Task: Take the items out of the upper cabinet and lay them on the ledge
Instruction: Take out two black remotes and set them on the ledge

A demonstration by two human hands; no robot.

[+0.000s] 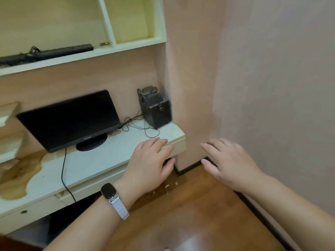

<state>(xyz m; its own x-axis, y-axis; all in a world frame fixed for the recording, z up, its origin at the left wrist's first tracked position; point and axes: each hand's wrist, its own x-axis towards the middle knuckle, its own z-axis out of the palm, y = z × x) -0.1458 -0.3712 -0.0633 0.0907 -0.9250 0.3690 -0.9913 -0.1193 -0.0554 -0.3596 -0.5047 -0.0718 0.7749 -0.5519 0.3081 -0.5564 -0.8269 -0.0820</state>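
Both hands are spread flat and hold nothing: the left hand (148, 163), with a watch (108, 192) on its wrist, lies over the right front edge of the counter (108, 156), and the right hand (230, 163) hangs in the air beside it, in front of the wall. A black keyboard (59, 51) and a small brass-coloured thing (104, 44) just right of it still lie on the cabinet (81, 58) shelf above. On the counter stand a dark monitor (70, 118) and, in the back right corner, a black speaker (155, 109).
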